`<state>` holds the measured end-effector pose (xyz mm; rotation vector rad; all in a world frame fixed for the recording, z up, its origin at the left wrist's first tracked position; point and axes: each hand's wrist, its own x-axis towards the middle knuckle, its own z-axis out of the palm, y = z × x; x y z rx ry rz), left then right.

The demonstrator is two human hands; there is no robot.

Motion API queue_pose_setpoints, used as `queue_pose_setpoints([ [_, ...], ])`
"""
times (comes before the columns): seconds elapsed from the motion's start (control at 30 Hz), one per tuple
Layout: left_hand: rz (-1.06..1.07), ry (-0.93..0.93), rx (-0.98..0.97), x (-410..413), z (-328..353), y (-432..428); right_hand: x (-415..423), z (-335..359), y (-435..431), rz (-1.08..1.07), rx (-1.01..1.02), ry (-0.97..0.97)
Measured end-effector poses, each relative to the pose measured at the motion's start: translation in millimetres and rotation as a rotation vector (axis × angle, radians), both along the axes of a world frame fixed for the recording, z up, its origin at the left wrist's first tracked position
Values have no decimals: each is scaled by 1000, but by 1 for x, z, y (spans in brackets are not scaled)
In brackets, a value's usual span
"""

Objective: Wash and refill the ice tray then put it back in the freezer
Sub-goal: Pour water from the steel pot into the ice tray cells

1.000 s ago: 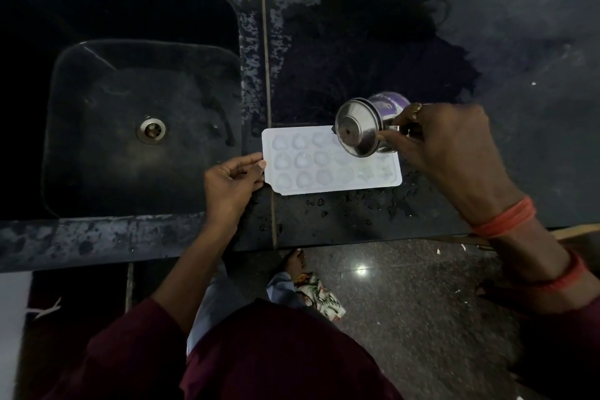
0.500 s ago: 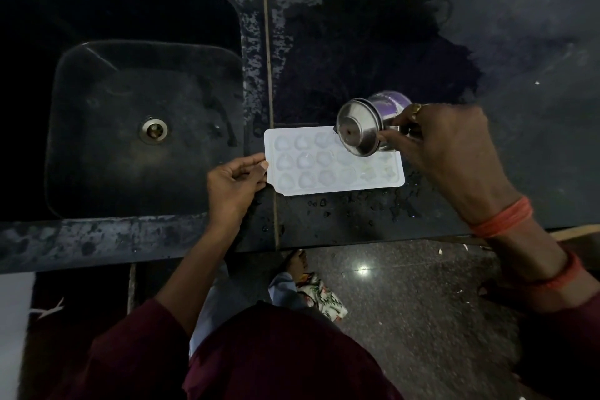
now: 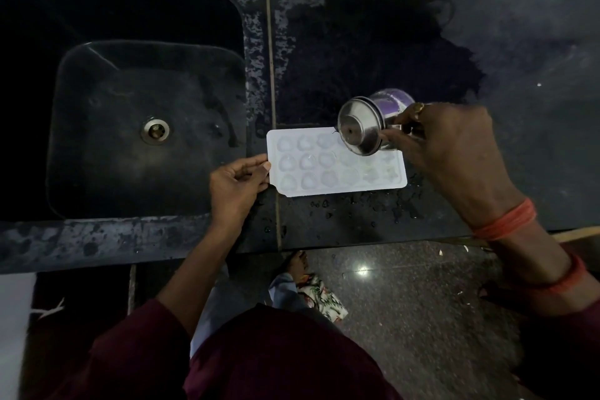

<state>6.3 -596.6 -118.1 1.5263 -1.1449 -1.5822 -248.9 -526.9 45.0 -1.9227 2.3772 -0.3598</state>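
Note:
A white ice tray (image 3: 328,169) with several rounded cups lies flat on the dark counter, just right of the sink. My left hand (image 3: 238,180) pinches its left edge between thumb and fingers. My right hand (image 3: 444,146) grips a steel cup (image 3: 363,128) by its side, tipped over on its side above the tray's upper right cups, its base turned toward the left. The cups under the steel cup are partly hidden.
A black stone sink (image 3: 143,127) with a metal drain (image 3: 155,130) lies to the left. Water drops speckle the counter (image 3: 357,211) below the tray. The counter's front edge runs just under my hands, with my foot and the floor (image 3: 406,302) below.
The tray and both hands have held nearly the same place; the steel cup stays tipped over the tray's right part.

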Motion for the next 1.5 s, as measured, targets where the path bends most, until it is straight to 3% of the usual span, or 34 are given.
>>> queue_pose_setpoints([
  [0.27,-10,-3,-3,1,-1,0,5,6,-2,6,-71,-82],
  [1.5,-2,28,21,2,-3,-1,18,-7,-10,63,-66,-35],
])
